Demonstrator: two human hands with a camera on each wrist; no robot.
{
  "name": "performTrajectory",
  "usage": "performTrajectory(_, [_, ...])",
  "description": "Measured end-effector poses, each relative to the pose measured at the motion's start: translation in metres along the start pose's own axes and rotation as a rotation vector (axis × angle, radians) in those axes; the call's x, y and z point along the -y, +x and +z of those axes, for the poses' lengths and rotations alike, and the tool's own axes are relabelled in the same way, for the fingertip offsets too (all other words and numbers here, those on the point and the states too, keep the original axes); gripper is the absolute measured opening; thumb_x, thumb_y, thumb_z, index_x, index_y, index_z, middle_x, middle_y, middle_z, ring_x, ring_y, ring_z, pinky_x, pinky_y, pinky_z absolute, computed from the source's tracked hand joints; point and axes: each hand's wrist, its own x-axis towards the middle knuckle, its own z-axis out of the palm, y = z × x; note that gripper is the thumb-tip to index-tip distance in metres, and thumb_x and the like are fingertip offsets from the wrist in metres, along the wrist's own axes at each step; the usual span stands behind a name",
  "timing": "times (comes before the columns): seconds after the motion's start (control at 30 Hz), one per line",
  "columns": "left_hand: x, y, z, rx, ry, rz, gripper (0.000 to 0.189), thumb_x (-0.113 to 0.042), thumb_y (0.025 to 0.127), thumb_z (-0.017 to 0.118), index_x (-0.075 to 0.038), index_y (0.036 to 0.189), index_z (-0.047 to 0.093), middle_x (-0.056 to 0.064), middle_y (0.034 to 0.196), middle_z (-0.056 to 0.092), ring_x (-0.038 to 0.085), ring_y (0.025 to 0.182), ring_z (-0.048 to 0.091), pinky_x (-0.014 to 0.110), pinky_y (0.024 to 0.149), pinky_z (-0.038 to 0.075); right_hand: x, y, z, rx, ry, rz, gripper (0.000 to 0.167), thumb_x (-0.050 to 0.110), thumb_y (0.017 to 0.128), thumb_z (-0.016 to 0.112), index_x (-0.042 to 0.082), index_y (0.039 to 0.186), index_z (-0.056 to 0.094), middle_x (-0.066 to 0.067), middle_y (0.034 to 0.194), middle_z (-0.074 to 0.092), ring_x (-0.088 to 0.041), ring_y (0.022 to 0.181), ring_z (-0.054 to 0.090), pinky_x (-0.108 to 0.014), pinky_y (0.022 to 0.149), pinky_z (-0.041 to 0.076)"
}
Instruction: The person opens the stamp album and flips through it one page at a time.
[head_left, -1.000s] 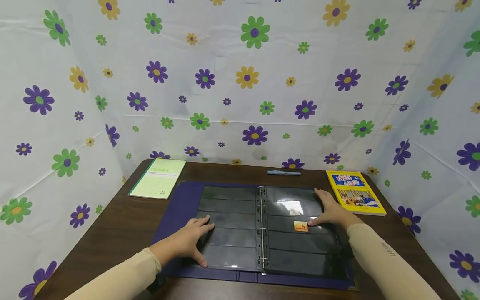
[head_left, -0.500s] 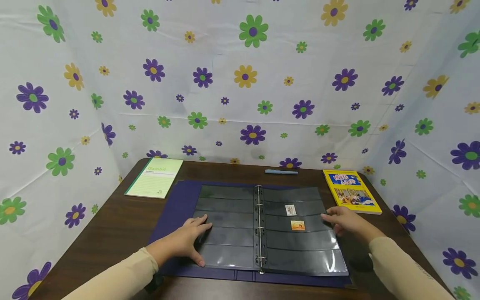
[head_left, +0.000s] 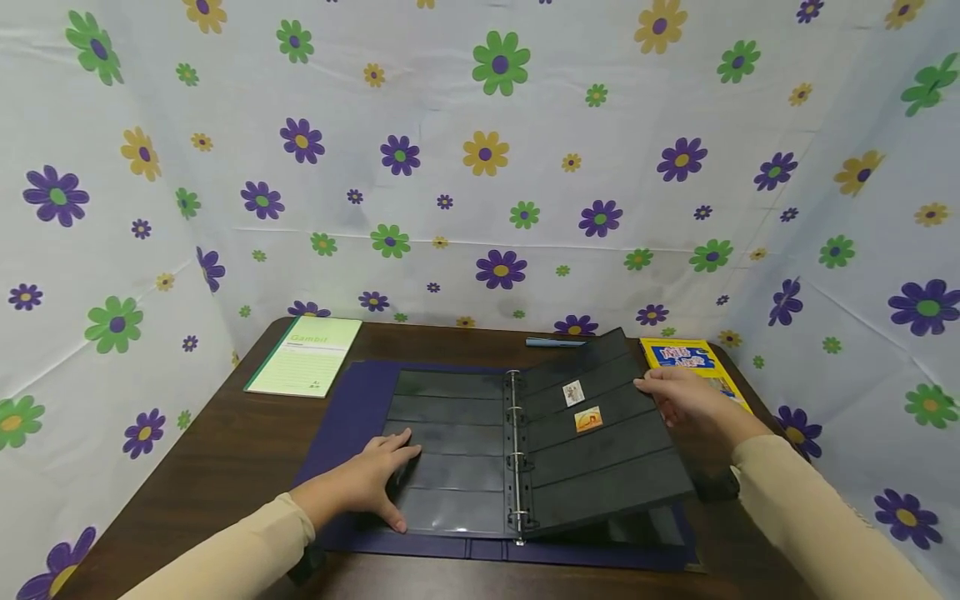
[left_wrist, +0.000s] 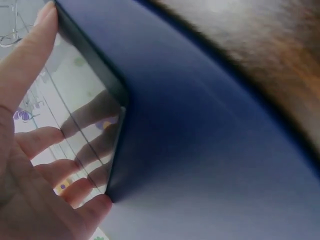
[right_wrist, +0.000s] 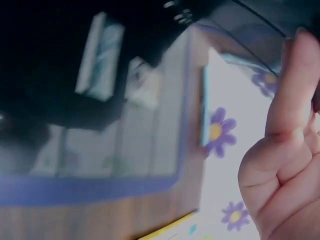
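Observation:
A dark blue ring-binder stamp album [head_left: 341, 421] lies spread on the table, black pocket pages on both sides of its metal rings [head_left: 515, 458]. By its outer edge my right hand [head_left: 693, 404] pinches the right page [head_left: 611, 462], which is tilted up off the pages beneath. Two small stamps, one whitish [head_left: 573, 392] and one orange [head_left: 588, 418], sit in that page's pockets. On the left page [head_left: 461, 467] rests my left hand [head_left: 367, 479], fingers spread at its outer edge. In the left wrist view, fingertips [left_wrist: 52, 131] touch the glossy page.
A pale green notebook [head_left: 306, 357] lies at the back left of the brown table [head_left: 202, 467]. Behind the album is a blue pen [head_left: 551, 342], partly covered by the raised page. At the back right lies a yellow book [head_left: 720, 375]. Flowered cloth [head_left: 442, 125] surrounds the table.
My right hand has come off the page's surface, moved to its outer edge and taken hold of it. The right page has risen with its stamps. My left hand stays put.

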Motion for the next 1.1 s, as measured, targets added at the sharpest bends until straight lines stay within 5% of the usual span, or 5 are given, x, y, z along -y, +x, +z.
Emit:
performTrajectory(0.33, [-0.004,0.006,-0.015,0.039,-0.048,-0.044,0.094,-0.034,0.062,0.088,0.003,0.137,0.043,0.023,0.145,0.032,0.042,0.131,0.028,0.054,0.099,0.032,0.084,0.013,0.023,0.000,-0.027,-0.171,0.040,0.027,0.098,0.051,0.006,0.066,0.038,-0.003,0.053,0.037,-0.015,0.041,0.038,-0.029,0.042,0.039])
performTrajectory(0.57, [-0.014,0.027,-0.053,-0.089,-0.161,-0.056,0.059,-0.037,0.088,0.065,0.007,0.125,0.051,0.021,0.122,0.056,0.035,0.112,0.053,0.047,0.090,0.044,0.135,0.024,0.059,0.061,-0.039,-0.252,0.035,0.018,0.098,0.049,0.000,0.068,0.045,-0.009,0.053,0.050,-0.019,0.040,0.056,-0.025,0.038,0.037])
performTrajectory(0.7, [-0.042,0.035,-0.079,-0.179,-0.230,-0.055,0.042,-0.042,0.093,0.055,-0.004,0.109,0.062,0.006,0.095,0.064,0.021,0.084,0.062,0.037,0.072,0.051,0.156,0.031,0.080,0.079,-0.082,-0.234,0.030,0.018,0.097,0.048,-0.002,0.075,0.049,-0.012,0.058,0.059,-0.021,0.043,0.059,-0.024,0.039,0.037])
performTrajectory(0.87, [-0.093,0.036,-0.104,-0.219,-0.435,-0.089,0.055,-0.059,0.091,0.047,-0.006,0.088,0.065,0.005,0.071,0.064,0.022,0.060,0.063,0.035,0.050,0.050,0.175,0.041,0.102,0.086,-0.126,-0.178,0.030,0.022,0.094,0.050,-0.002,0.076,0.052,-0.014,0.060,0.063,-0.019,0.042,0.058,-0.023,0.038,0.036])
performTrajectory(1.1, [-0.143,0.036,-0.116,-0.122,-0.565,-0.117,0.072,-0.072,0.082,0.047,-0.003,0.076,0.066,0.014,0.066,0.065,0.028,0.052,0.064,0.039,0.045,0.051,0.189,0.049,0.126,0.111,-0.059,-0.170,0.030,0.015,0.089,0.051,-0.002,0.065,0.049,-0.009,0.050,0.052,-0.015,0.035,0.047,-0.023,0.035,0.033])
